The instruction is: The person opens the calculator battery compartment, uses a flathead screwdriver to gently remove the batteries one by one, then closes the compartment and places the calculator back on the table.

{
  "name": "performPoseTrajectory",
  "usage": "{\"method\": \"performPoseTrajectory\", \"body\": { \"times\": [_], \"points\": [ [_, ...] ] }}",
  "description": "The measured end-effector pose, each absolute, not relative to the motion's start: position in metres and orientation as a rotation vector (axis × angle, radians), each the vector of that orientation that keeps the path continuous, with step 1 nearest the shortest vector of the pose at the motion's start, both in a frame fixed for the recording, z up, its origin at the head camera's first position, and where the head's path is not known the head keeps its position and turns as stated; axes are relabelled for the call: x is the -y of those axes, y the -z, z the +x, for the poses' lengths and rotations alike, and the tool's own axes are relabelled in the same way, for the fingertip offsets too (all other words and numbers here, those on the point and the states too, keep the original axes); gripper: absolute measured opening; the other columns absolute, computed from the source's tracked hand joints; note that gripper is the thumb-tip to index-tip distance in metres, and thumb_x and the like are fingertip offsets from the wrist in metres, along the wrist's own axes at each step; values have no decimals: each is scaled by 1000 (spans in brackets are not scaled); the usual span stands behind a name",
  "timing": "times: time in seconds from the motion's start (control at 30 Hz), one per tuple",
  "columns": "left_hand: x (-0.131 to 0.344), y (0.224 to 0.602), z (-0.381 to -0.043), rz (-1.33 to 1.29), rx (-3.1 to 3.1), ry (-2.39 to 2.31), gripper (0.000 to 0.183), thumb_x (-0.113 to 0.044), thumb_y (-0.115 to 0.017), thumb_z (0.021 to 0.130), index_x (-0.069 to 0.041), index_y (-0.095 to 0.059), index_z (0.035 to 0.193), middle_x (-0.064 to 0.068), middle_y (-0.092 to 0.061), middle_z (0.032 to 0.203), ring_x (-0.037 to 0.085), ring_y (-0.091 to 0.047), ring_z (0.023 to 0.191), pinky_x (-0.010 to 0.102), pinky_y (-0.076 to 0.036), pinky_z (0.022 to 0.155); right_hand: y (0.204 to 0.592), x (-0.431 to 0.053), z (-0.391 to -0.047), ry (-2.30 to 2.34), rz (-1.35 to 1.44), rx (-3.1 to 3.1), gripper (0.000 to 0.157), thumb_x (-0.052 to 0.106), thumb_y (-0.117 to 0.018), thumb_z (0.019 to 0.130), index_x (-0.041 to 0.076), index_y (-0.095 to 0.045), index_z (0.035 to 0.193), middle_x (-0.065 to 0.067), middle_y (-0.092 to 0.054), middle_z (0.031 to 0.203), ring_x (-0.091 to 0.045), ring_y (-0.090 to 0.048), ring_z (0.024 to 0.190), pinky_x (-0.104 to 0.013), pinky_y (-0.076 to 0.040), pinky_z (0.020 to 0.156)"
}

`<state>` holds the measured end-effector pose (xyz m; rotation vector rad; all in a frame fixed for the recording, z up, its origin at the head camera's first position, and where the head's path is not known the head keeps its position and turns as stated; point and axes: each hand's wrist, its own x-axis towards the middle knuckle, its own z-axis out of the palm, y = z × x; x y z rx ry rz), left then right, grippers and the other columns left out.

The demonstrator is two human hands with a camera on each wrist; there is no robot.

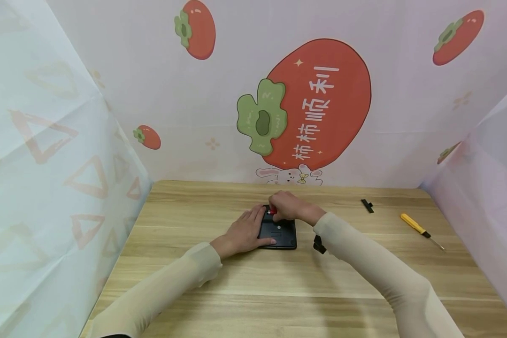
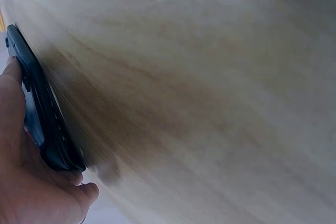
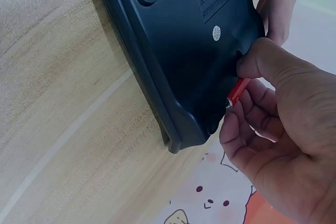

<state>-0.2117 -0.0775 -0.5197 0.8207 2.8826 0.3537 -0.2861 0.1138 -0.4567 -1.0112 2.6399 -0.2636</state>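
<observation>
A black calculator (image 1: 284, 238) lies with its underside up on the table; a rubber foot and a small round sticker show in the right wrist view. My left hand (image 1: 245, 232) holds it by the left side, with the thumb over the near end and the fingers at the far end. At the far end my right hand (image 1: 288, 206) pinches a red battery (image 3: 239, 92), whose metal tip points toward the edge of the calculator (image 3: 184, 51). The fingers partly hide the battery and the recess under it.
On the wooden table (image 1: 236, 300), a small black plastic cover (image 1: 367, 205) lies at the back right. Beyond it is a yellow-handled screwdriver (image 1: 414, 225). A black object (image 1: 319, 245), partly hidden by the right sleeve, lies beside the calculator. Printed sheets (image 1: 219, 94) rise behind and beside the table.
</observation>
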Motion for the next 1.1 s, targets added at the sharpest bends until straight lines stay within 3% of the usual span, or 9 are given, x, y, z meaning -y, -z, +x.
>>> {"method": "performPoseTrajectory", "body": {
  "times": [0.3, 1.1],
  "points": [
    [77, 525, -214, 810, -2880, -352, 111, -76, -59, 95, 0, -21, 167, 19, -24, 173, 33, -32, 157, 49, -29, 128, 456, -115, -286, 325, -1058, -2653, 17, 9, -85, 87, 9, -68, 89, 0, -62, 79, -15, -57, 72, -27, -48, 63],
    [77, 524, -215, 810, -2870, -349, 111, -75, -58, 96, 0, -19, 168, 19, -22, 173, 33, -31, 158, 50, -28, 128, 453, -122, -288, 359, -1125, -2612, 10, 9, -82, 90, 10, -72, 92, 1, -64, 84, -14, -57, 76, -27, -50, 69]
  ]
}}
